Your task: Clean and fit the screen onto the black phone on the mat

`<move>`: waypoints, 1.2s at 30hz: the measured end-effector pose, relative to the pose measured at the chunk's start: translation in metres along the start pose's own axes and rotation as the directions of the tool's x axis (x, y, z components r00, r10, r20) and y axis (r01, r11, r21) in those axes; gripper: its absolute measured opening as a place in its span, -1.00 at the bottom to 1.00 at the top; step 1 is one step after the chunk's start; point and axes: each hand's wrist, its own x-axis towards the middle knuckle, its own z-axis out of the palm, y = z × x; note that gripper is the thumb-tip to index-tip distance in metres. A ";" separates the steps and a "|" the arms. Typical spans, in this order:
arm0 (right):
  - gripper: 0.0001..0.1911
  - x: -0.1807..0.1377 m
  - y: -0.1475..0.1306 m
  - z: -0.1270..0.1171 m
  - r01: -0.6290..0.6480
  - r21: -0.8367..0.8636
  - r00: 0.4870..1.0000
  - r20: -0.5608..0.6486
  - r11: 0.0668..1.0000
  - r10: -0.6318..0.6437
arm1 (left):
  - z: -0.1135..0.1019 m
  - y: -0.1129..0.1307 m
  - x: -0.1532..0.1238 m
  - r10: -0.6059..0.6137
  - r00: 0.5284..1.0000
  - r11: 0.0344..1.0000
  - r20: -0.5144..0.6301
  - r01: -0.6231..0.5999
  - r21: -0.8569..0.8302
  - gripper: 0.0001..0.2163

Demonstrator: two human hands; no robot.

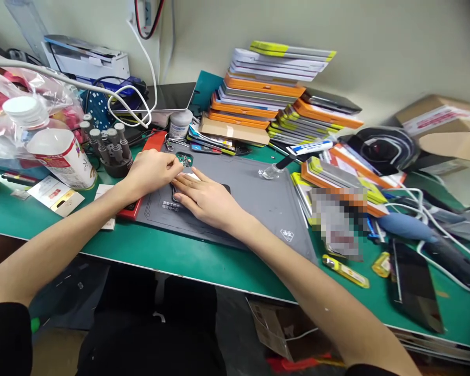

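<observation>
Head camera looks down on a green-topped workbench (203, 258), and both bare hands meet on a grey rubbery rectangular work mat (258, 203). A black flat smartphone (224, 187) lies on the mat's left half, mostly covered. The right hand (206, 198) lies flat on it, fingers straight and spread, gripping nothing, just pressing down. The left hand (152, 169) sits just beside it at the phone's far end, thumb and forefinger pinched tight together; whether anything tiny sits between them, I cannot tell.

Containers now. Behind the left hand, a black round tool holder (115, 166) carries about six grey-handled screwdrivers standing upright. Left of it stands a white cylindrical tub with a red label (62, 156), lid on, and behind that a crinkled clear plastic bag (27, 99) stuffed with packets. One small white jar (180, 123) stands past the mat's far edge, and a small clear glass bottle (271, 171) rests on the mat itself.

A tall leaning stack of flat orange, white and yellow-green boxes (266, 83) rises at the back. To the right lie a blue rubber air-blower bulb (405, 225), two small yellow tools (344, 270) and a second dark phone (415, 284), face up near the bench edge.
</observation>
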 end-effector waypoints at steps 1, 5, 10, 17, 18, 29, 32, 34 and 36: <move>-0.37 -0.002 -0.003 -0.001 -0.001 -0.007 1.000 -0.004 1.000 0.001 | 0.001 0.000 0.000 0.000 1.000 1.000 -0.003 0.000 -0.003 -0.60; -0.31 -0.018 -0.021 -0.004 0.062 -0.032 0.998 -0.006 0.998 -0.062 | 0.002 0.000 -0.001 0.009 1.000 1.000 -0.025 -0.009 -0.024 -0.62; -0.36 -0.027 -0.040 -0.005 0.092 -0.058 0.995 -0.045 0.994 -0.094 | 0.002 -0.003 0.000 0.023 0.998 0.999 -0.053 -0.025 -0.032 -0.65; -0.56 -0.055 -0.004 -0.015 0.101 -0.050 0.985 -0.139 0.994 -0.107 | 0.002 -0.006 -0.001 0.055 0.998 0.998 -0.045 -0.056 -0.040 -0.67; -0.58 -0.063 0.003 -0.017 0.095 -0.056 0.978 -0.181 0.994 -0.104 | 0.002 -0.005 -0.002 0.061 0.997 0.998 -0.040 -0.063 -0.032 -0.67; -0.41 -0.085 0.039 -0.029 -0.251 0.037 0.893 -0.376 0.967 0.246 | 0.001 -0.013 -0.001 0.360 0.933 0.932 0.003 -0.360 -0.037 -0.74; -0.41 -0.083 0.047 -0.028 -0.313 -0.002 0.884 -0.368 0.950 0.290 | 0.000 -0.017 0.002 0.514 0.858 0.857 -0.021 -0.514 -0.031 -0.69; -0.45 -0.082 0.052 -0.028 -0.318 -0.038 0.893 -0.348 0.947 0.286 | -0.002 -0.017 0.003 0.591 0.806 0.806 -0.012 -0.591 -0.018 -0.68; -0.57 -0.081 0.054 -0.028 -0.303 -0.051 0.905 -0.329 0.952 0.271 | -0.004 -0.017 0.004 0.642 0.766 0.767 0.036 -0.641 -0.030 -0.65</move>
